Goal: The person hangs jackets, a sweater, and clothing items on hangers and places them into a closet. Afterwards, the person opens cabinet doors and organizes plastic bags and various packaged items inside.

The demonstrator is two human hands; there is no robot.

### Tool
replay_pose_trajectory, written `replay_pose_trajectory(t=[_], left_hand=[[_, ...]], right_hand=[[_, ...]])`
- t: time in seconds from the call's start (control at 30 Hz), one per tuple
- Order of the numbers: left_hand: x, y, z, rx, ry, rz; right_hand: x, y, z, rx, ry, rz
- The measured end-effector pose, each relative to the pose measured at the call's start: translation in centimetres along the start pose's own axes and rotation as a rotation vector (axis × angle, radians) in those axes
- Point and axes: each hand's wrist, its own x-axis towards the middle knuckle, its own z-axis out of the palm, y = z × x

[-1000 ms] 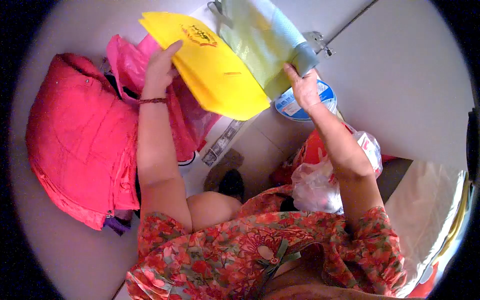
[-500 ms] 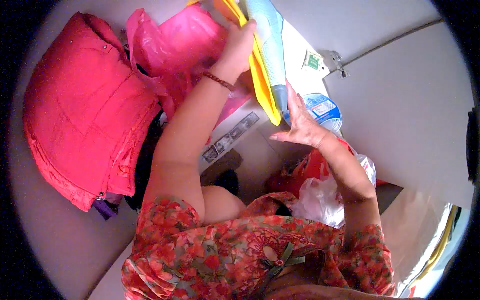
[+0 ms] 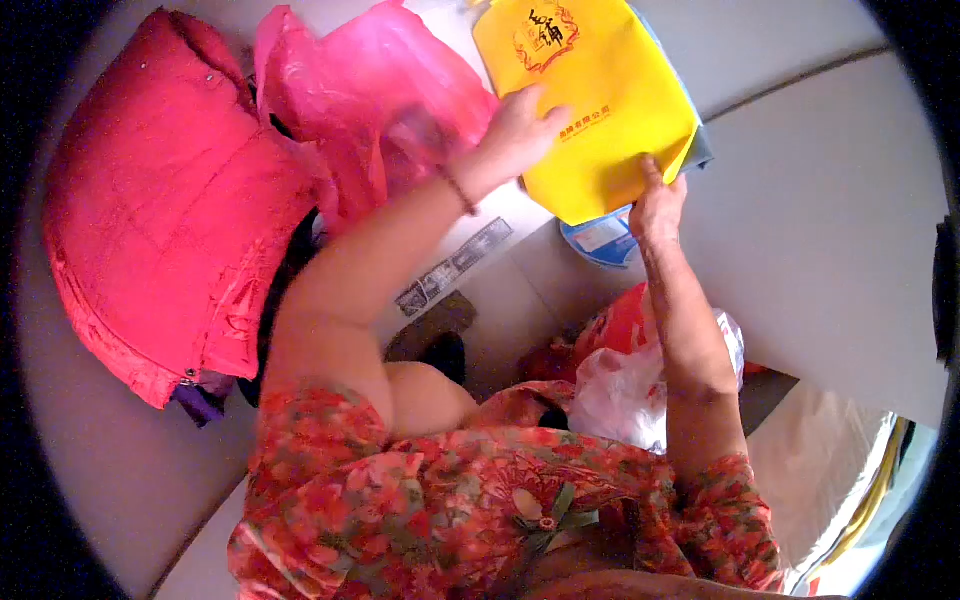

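A yellow bag [image 3: 610, 90] with a red and black emblem faces me, its flat side turned up. My right hand [image 3: 658, 208] grips its lower right corner, thumb on the front and the other fingers hidden behind. Over the bag's left edge lies my left hand [image 3: 518, 138], slightly blurred, its fingers apart and nothing held in them. Behind the bag a grey-blue piece [image 3: 704, 152] sticks out on the right; most of it is hidden. Just below the bag shows a round blue-and-white package [image 3: 602, 240], partly covered.
A crumpled pink plastic bag [image 3: 350, 75] sits left of my hands on a white surface. Further left is a red padded jacket [image 3: 170, 210]. White and red plastic bags [image 3: 622, 390] are below my right forearm. A pale panel [image 3: 830, 220] stands at the right.
The yellow bag has turned from edge-on to flat toward me, covering most of the light blue item. My right hand has closed on its corner; my left hand has loosened and shifted lower.
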Motion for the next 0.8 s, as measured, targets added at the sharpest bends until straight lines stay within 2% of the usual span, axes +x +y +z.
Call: replay_pose_trajectory(t=[0.07,0.13,0.2,0.23,0.3,0.43,0.5,0.53,0.57,0.63,0.7,0.8], left_hand=[[-2.2,-0.8,-2.9,0.427,-0.143,-0.020],[-5.1,-3.4,-4.9,1.205,-0.170,-0.031],[-9.1,-1.0,-6.4,1.450,-0.360,-0.207],[-10.3,-0.7,-7.1,1.455,-0.372,-0.208],[-12.1,-0.2,-8.1,1.602,-0.530,-0.358],[-13.7,-0.5,-9.7,1.765,-0.608,-0.453],[-13.5,-4.6,-11.2,1.894,-0.493,-0.417],[-13.7,-7.4,-12.1,1.963,-0.361,-0.275],[-13.2,-6.6,-11.8,1.962,-0.367,-0.273],[-12.3,-4.0,-11.0,1.856,-0.579,-0.378],[-11.0,-3.5,-12.0,1.789,-0.572,-0.345],[-9.1,-2.4,-12.9,1.684,-0.542,-0.265]], right_hand=[[0.4,-1.9,-0.8,0.038,0.039,0.060],[1.4,-2.6,-1.2,0.063,0.084,0.072],[2.1,-3.5,-1.6,0.077,0.050,0.059],[2.1,-4.2,-1.8,0.082,0.009,0.035],[1.7,-6.0,-1.5,0.003,-0.013,0.072],[1.8,-7.1,-1.6,-0.007,-0.051,0.067],[1.8,-7.7,-1.8,0.021,-0.079,-0.062],[1.3,-8.8,-1.7,0.036,-0.063,-0.047],[1.1,-9.6,-2.0,-0.001,-0.052,-0.071],[1.6,-11.2,-2.8,-0.086,-0.065,0.002],[1.8,-12.3,-4.6,-0.057,-0.113,-0.025],[0.5,-15.0,-6.1,-0.158,-0.030,-0.007]])
